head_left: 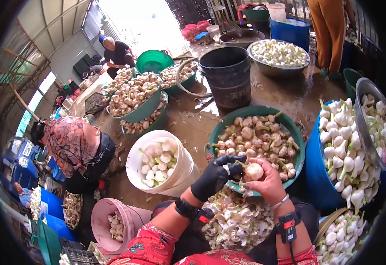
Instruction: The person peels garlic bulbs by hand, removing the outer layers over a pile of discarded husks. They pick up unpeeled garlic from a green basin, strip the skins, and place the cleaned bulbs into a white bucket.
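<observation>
My left hand [219, 174], in a black glove, is closed at the stem side of a garlic bulb [253, 171]; whether it grips the stem or a small tool is hard to make out. Bare fingers of my right hand [267, 182] wrap round the same bulb. Both hands are over the near rim of a green basin [300, 165] of unpeeled garlic [250, 137]. Below them lies a heap of peeled skins [237, 221]. Left of my hands stands a white bucket [186, 170] with peeled bulbs [160, 163].
A pink bucket [102, 225] stands at the lower left. Blue tub [314, 172] and grey basin [365, 132] of white garlic are at the right. A black bucket [228, 79] stands ahead. People work at the left [71, 145] and back; one stands at the upper right [330, 35].
</observation>
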